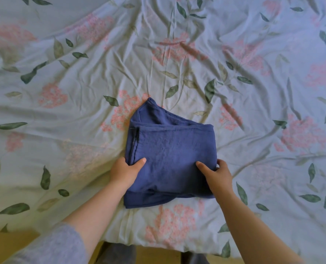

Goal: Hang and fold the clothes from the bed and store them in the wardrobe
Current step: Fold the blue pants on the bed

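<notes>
Light grey sleeve (49, 244) on left arm, right forearm (253, 231) bare, dark grey legwear (116, 254) below

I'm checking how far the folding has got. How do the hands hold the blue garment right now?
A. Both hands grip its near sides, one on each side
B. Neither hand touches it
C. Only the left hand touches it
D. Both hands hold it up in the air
A: the left hand and the right hand each grip one side of the folded blue garment, which lies on the flowered bedspread.

Blue garment (169, 149), folded into a rough square, flat on bed
</notes>
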Demonstrator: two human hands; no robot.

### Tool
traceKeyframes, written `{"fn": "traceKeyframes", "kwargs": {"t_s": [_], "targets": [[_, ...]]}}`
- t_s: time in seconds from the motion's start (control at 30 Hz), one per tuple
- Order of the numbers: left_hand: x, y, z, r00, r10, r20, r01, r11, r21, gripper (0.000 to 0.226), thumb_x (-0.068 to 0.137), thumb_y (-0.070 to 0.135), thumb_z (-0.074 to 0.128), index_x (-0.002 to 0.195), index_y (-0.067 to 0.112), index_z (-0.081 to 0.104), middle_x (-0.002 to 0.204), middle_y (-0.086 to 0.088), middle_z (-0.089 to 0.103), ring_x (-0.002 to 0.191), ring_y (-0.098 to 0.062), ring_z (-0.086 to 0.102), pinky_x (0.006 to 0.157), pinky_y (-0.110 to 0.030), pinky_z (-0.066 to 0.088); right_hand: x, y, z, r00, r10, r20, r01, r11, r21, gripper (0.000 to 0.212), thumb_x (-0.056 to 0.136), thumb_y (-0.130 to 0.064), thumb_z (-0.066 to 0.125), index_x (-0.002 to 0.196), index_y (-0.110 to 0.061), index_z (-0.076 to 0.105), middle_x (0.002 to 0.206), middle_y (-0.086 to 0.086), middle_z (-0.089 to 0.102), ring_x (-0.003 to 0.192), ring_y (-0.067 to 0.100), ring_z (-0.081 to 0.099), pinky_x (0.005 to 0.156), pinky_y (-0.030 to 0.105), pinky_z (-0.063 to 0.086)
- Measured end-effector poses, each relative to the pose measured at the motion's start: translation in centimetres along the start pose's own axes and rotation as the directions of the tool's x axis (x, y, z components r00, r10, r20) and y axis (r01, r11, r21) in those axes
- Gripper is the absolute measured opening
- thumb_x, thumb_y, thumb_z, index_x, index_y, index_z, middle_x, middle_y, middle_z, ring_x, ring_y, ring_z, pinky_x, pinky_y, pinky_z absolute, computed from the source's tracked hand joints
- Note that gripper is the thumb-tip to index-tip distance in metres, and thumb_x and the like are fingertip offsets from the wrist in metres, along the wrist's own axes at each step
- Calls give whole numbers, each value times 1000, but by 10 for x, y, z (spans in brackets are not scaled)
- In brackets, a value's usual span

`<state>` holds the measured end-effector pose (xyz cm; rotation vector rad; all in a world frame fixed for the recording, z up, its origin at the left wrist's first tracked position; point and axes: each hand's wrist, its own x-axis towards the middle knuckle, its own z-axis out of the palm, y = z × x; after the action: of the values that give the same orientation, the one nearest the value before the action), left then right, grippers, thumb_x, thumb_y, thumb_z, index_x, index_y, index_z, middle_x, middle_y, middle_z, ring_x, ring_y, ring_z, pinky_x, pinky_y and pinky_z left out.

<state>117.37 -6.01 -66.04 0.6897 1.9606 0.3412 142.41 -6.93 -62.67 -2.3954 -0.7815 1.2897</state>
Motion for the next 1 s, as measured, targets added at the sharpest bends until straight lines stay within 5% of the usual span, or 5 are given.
{"fn": "traceKeyframes", "kwargs": {"t_s": [0.2,0.4,0.6,0.8,1.0], "targets": [[-19,19,-4,971,238,-4,-238,969,-61,5,93,24,60,88,24,58,88,8,65,86,-19,62,77,-35,50,-7,-19,-4,991,-118,65,121,992,-42,11,86,-23,63,84,-15,55,76,3,63,69,14,58,55,27,40],[-59,63,-34,913,408,-20,-408,906,-116,20,95,21,56,83,36,56,84,20,63,74,10,58,62,-10,40,-44,-49,-30,965,-257,40,257,966,12,5,87,-19,56,85,-23,53,76,0,63,68,11,58,53,21,40],[-132,126,-81,870,493,18,-488,865,-118,10,97,23,54,102,28,61,96,13,65,89,-6,60,71,-24,43,-102,-105,-90,926,-376,43,375,927,19,4,87,-19,55,90,-22,53,79,1,64,70,14,60,55,23,42],[-240,188,-118,841,532,-98,-541,824,-168,13,96,25,55,105,20,63,98,1,67,92,-19,63,84,-39,51,-170,-172,-171,806,-589,53,591,803,-75,11,87,-20,55,84,-23,45,71,-2,54,61,12,50,52,23,33],[-345,240,-165,787,568,-241,-617,738,-273,17,95,22,58,109,29,63,105,9,67,99,-15,62,85,-33,48,-245,-237,-246,654,-746,123,756,637,-151,10,90,-21,52,95,-18,45,77,-3,53,66,10,49,53,24,32]]}}
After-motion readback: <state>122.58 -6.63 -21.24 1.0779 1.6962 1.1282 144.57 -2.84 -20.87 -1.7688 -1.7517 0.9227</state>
